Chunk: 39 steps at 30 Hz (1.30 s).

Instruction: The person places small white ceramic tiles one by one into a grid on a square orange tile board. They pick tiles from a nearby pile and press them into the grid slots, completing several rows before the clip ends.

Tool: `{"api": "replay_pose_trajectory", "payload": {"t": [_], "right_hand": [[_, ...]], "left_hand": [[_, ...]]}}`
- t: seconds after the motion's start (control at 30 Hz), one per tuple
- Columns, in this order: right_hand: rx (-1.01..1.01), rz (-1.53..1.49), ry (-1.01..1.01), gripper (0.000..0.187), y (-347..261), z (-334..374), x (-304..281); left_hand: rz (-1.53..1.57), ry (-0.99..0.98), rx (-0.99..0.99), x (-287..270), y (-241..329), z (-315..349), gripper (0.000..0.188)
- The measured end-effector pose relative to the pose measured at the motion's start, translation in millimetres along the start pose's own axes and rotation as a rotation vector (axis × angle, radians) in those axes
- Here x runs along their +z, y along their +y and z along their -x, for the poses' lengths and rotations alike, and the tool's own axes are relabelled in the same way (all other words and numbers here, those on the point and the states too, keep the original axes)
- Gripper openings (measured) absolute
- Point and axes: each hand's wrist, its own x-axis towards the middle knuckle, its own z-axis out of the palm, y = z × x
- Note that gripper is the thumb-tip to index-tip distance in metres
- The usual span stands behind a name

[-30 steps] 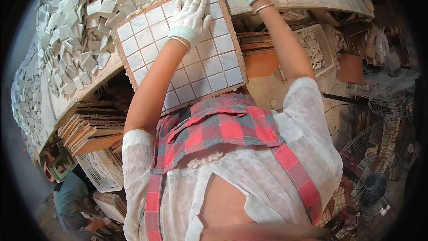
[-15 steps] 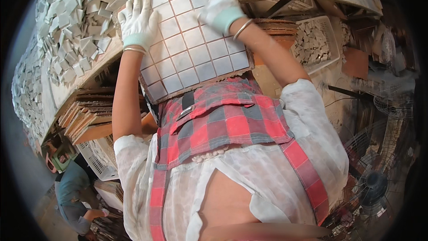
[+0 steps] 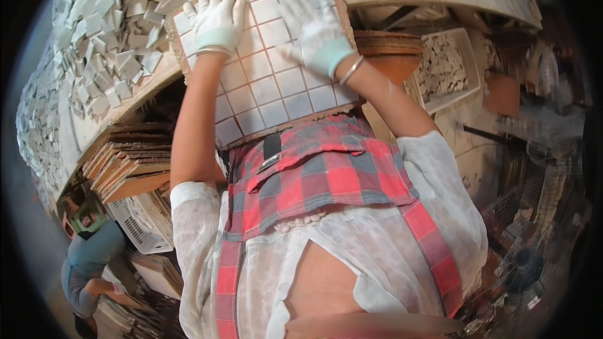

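Observation:
A board of square white-grey tiles [image 3: 273, 112], set in rows with thin brownish gaps, lies in front of me against my checked apron. My left hand [image 3: 217, 17], in a white glove with a mint cuff, rests flat on its far left part, fingers spread. On the right part of the tiles, my right hand [image 3: 309, 32] is also open and gloved, fingers apart and a little blurred. Neither hand grips anything.
Loose tiles [image 3: 103, 31] are heaped on the worktable at the left. Below it stand stacked boards [image 3: 129, 160] and a white crate [image 3: 135, 226]. At right are more boards [image 3: 389, 47], a tile-filled basket [image 3: 475, 69] and a fan [image 3: 522, 269]. A co-worker [image 3: 94, 257] bends at lower left.
My left hand has slid right across the tiles, and my right hand has moved nearer to me. The board has shifted slightly right. The co-worker has bent lower.

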Motion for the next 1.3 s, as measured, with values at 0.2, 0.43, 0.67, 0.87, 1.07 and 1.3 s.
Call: {"api": "replay_pose_trajectory", "payload": {"t": [0.2,0.43,0.67,0.87,1.07,1.3], "right_hand": [[0.042,-0.018,-0.111,0.083,-17,77,-13],[-0.007,-0.364,0.105,0.052,11,184,-29],[0.646,-0.562,0.391,0.034,66,225,7],[0.902,-0.475,0.302,0.036,117,251,72],[1.087,-0.048,-0.516,0.034,190,278,154],[0.686,-0.205,-0.346,0.024,173,286,257]], "left_hand": [[0.071,-0.171,0.223,-48,28,60,0.071],[0.226,-0.425,0.457,-84,105,111,0.078],[0.357,-0.279,0.525,-51,182,58,0.076],[0.432,-0.286,0.561,-55,160,55,0.072],[0.289,-0.427,0.533,-72,134,81,0.077],[0.014,-0.324,0.035,-82,25,126,0.082]]}}
